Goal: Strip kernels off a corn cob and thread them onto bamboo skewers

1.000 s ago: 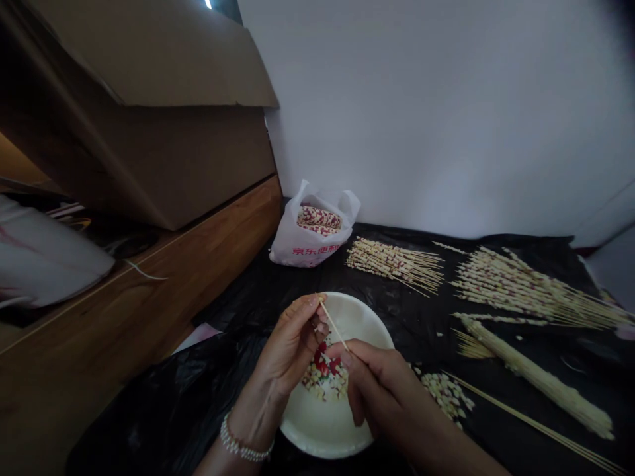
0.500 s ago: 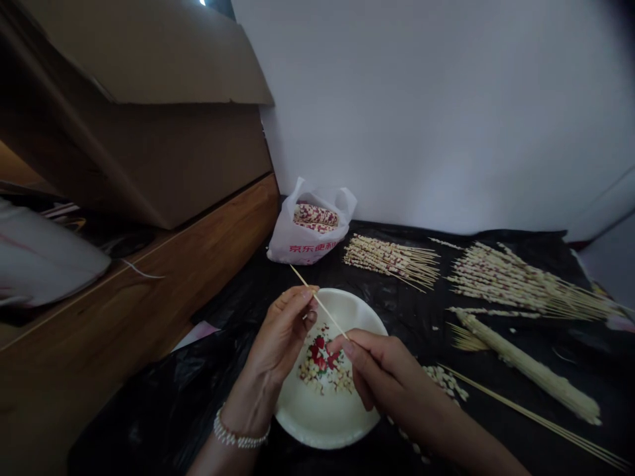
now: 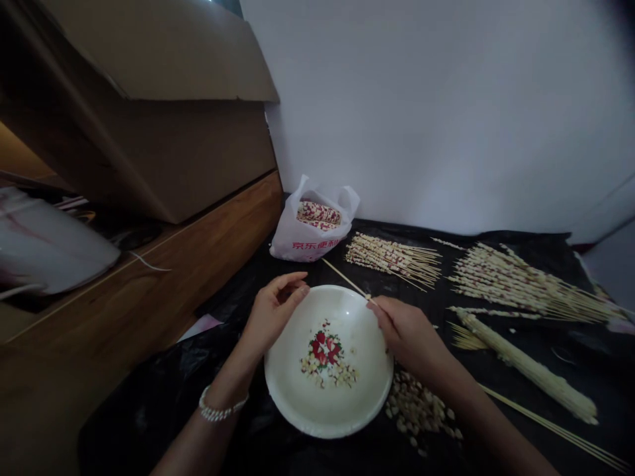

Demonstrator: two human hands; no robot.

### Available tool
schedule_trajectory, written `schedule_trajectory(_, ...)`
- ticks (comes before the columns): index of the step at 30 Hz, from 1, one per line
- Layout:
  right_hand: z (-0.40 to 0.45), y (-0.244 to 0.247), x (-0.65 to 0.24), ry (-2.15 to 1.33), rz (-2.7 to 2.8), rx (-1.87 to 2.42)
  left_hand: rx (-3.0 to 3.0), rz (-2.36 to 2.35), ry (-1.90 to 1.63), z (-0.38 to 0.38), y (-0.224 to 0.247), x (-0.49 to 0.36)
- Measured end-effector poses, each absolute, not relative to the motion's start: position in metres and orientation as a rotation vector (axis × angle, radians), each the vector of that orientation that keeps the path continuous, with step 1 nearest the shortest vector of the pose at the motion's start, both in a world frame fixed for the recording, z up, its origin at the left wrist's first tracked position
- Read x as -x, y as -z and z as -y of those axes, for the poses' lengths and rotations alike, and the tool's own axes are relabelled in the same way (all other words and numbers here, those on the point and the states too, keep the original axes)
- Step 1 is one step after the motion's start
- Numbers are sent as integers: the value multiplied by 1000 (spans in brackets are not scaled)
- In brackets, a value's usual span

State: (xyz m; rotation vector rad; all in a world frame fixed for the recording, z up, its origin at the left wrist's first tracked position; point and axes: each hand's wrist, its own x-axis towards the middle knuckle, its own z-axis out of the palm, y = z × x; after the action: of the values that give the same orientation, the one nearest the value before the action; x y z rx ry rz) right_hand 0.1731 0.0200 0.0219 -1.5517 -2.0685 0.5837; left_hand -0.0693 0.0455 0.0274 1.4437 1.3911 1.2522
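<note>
My right hand (image 3: 404, 330) is closed around a thin bamboo skewer (image 3: 344, 276) over the right rim of the white bowl. The skewer's bare end points up and to the left, and a small pale kernel (image 3: 368, 297) shows on it by my fingertips. My left hand (image 3: 278, 307) is at the bowl's left rim, thumb and fingers apart, with nothing seen in it. Inside the white bowl (image 3: 307, 410) lie loose corn kernels (image 3: 342, 375) around a red flower print. A heap of kernels (image 3: 421, 410) lies right of the bowl, partly under my right forearm.
Behind the bowl stands a plastic bag (image 3: 302, 241) with speckled corn cobs. Bundles of kernel-threaded skewers (image 3: 387, 254) lie right of it, and more (image 3: 510, 281) farther right. A stripped cob (image 3: 536, 370) and bare skewers (image 3: 550, 423) are at right, a cardboard box (image 3: 198, 145) at left.
My left hand has let go of the skewer and moved left. My right hand has moved right and up with the skewer, uncovering the bowl's middle and the kernel heap.
</note>
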Motion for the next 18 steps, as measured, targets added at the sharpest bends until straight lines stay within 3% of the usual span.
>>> schedule_trajectory(3, -32, -4, -182, -499, 2048, 1666, -1872, -1708, -962, -54, -14, 93)
schedule_trajectory(7, -37, 10, -185, -535, 2087, 1642, -1962, -1671, -632, -53, -8, 102)
schedule_trajectory(18, -57, 27, -199, -415, 1930, 1762, -2282, -1690, -702, -103, -7, 67)
